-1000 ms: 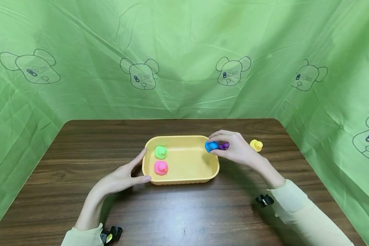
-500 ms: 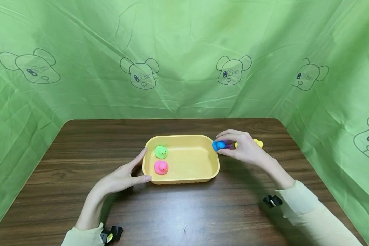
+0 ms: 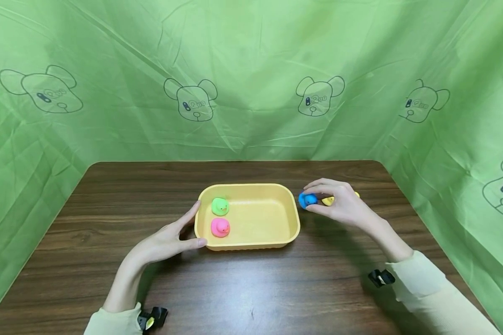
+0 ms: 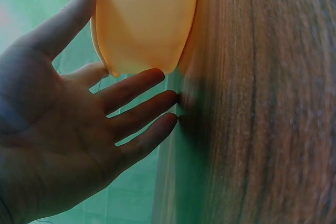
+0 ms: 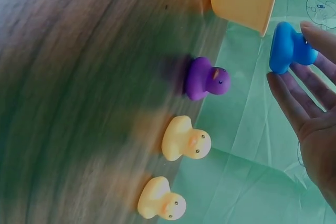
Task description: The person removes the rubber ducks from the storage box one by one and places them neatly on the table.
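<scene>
My right hand [image 3: 339, 200] pinches a blue rubber duck [image 3: 308, 200] between thumb and fingertips, just right of the yellow tray [image 3: 251, 245]. The right wrist view shows this duck held above the table. Below it stands a purple rubber duck [image 5: 198, 78], hidden by the hand in the head view. Two yellow rubber ducks [image 5: 185, 139] follow in line with it. At the tray's left end, my left hand [image 3: 163, 242] spreads its straight fingers, with thumb and index finger touching the corners of the rim. Inside the tray, a green duck [image 3: 220, 206] sits behind a pink duck [image 3: 220, 227].
The wooden table [image 3: 234, 288] runs under everything. Green cloth [image 3: 251, 130] with bear-head drawings hangs behind it and along both sides.
My right hand has moved right with the blue duck, from over the tray's right rim to beside it. The left hand and the tray have stayed put.
</scene>
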Motion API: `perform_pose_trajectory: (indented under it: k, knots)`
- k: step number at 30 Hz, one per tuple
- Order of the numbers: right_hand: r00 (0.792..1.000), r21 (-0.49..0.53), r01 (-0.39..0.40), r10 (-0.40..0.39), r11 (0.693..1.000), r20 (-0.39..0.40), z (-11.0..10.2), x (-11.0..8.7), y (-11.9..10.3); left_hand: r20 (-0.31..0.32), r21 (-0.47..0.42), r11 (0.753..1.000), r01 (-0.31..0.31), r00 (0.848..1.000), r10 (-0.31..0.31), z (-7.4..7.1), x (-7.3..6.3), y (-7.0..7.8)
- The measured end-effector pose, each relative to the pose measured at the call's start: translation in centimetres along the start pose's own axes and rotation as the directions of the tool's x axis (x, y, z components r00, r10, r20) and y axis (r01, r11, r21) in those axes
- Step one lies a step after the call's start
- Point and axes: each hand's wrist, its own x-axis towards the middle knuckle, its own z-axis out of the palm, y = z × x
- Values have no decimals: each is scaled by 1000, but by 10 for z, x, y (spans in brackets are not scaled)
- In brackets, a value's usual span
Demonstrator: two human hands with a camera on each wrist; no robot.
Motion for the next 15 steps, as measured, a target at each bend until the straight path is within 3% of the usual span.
perform_pose_trajectory:
  k: [10, 15]
  knots:
    - [998, -7, -56, 56, 998, 35, 1, -9, 5, 6, -7, 1000, -8, 1000, 8, -2, 3, -2]
    - [995, 55, -81, 78, 995, 58, 3, -14, 9, 11, -4, 1000, -3, 1000, 3, -4, 3, -3]
